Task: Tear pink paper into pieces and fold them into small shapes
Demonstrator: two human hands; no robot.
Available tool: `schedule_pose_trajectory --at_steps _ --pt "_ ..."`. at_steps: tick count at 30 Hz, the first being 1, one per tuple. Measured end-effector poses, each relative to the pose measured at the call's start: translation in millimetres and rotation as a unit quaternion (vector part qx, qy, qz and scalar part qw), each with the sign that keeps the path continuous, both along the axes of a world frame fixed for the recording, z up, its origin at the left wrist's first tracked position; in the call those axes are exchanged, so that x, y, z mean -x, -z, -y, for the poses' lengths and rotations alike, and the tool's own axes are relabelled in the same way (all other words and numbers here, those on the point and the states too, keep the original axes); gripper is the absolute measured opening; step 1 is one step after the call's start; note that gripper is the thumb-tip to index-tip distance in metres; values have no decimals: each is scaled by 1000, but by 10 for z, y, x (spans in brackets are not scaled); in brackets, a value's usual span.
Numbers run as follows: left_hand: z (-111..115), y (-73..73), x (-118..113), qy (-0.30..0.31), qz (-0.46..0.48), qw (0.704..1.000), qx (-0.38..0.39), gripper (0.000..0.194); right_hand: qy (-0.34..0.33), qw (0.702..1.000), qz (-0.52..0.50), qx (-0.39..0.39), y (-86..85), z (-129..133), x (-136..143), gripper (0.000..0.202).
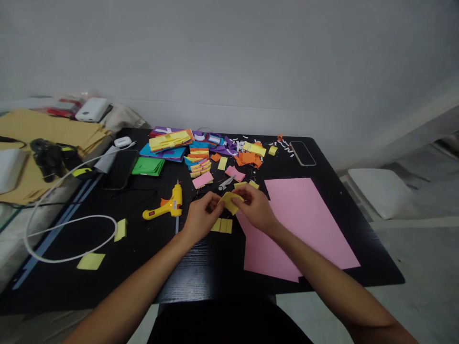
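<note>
Between my two hands, just above the black table, is a small yellow piece of paper (231,202). My left hand (204,212) pinches its left edge, while the fingers of my right hand (254,205) grip its right side. Below it lies a creased yellow paper strip (222,225). Grey-handled scissors (226,183) rest right behind the paper, partly hidden by other pieces. Large pink sheets (301,224) lie under and beside my right forearm. To the left of my left hand is a yellow glue gun (167,204), lying on its side.
Folded coloured papers (170,141) are stacked at the back, with orange scraps (249,158) beside them. A phone (303,154) lies at the back right, another phone (121,168) at left. A white cable (71,222) loops over the left side near yellow paper pieces (91,261).
</note>
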State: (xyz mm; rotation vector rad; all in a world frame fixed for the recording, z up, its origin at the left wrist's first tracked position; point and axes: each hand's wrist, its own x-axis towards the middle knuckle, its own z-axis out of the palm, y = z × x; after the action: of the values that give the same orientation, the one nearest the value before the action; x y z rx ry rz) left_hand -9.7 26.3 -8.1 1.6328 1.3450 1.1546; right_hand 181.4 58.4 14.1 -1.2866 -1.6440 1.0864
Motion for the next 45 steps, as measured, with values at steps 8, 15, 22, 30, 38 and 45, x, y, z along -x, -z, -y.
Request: schedule_pose_trajectory --at_steps 8,15,22,30,38,45 --pt "-13 40 -21 24 -9 1000 0 10 68 967 227 -88 -340 -1544 -618 13" --pt "8 49 -30 54 -22 998 -12 10 41 937 328 -109 -169 -1964 -488 16" --pt "3 68 1 46 -48 997 -34 10 37 896 416 -150 -188 -1857 -332 26" --pt "-85 88 86 -32 -257 954 -153 18 -68 895 414 -150 -331 -1587 127 17" --pt "-106 193 95 -26 -348 926 -143 36 -26 890 449 -69 -168 -1467 571 39" --pt "-113 216 86 -28 -344 930 -127 35 8 892 450 -46 -126 -1450 709 42"
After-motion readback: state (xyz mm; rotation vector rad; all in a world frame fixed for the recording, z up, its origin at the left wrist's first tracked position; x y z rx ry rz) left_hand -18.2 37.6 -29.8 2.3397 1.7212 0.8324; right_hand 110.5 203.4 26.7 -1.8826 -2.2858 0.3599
